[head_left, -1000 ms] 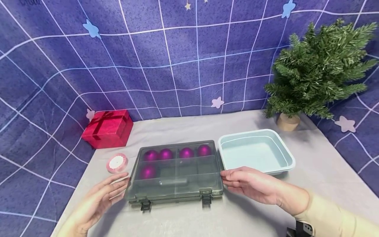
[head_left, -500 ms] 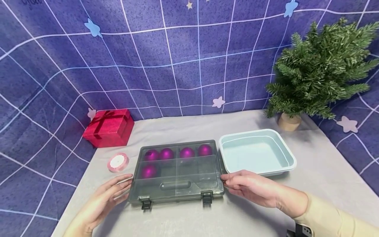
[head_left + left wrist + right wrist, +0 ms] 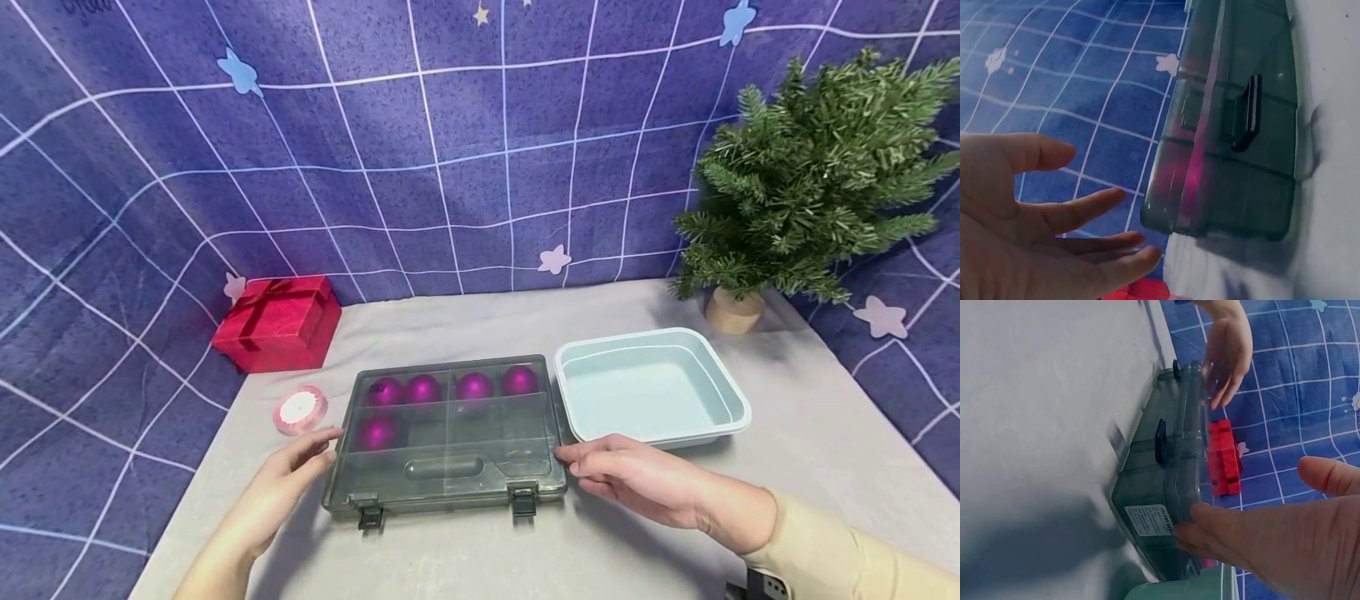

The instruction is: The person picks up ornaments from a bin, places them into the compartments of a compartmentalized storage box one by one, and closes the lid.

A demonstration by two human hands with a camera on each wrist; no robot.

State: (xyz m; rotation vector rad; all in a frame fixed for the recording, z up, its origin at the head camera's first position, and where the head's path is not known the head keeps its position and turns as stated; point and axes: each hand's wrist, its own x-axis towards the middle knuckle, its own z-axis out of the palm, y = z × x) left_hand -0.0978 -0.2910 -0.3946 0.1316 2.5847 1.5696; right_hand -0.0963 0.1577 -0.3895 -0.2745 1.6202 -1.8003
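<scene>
A dark see-through plastic organizer box (image 3: 498,429) lies flat on the table, its lid down. Several shiny purple balls (image 3: 474,386) show through the lid, in the far and left compartments. Two black latches (image 3: 524,502) stick out at the front edge. My left hand (image 3: 273,496) is by the box's left side, holding nothing; in the left wrist view its spread fingers (image 3: 1094,209) are apart from the box. My right hand (image 3: 645,483) has straight fingers against the box's right side, near a white label (image 3: 1149,520) seen in the right wrist view.
A pale blue tray (image 3: 723,367) stands right behind my right hand. A pink ribbon roll (image 3: 300,410) lies left of the box, with a red gift box (image 3: 281,325) behind it. At the back right stands a small artificial fir tree (image 3: 806,183). A blue gridded cloth hangs behind.
My left hand has shifted slightly right and turned, its thumb and fingers now further apart in the head view. The right hand and the organizer box have hardly moved.
</scene>
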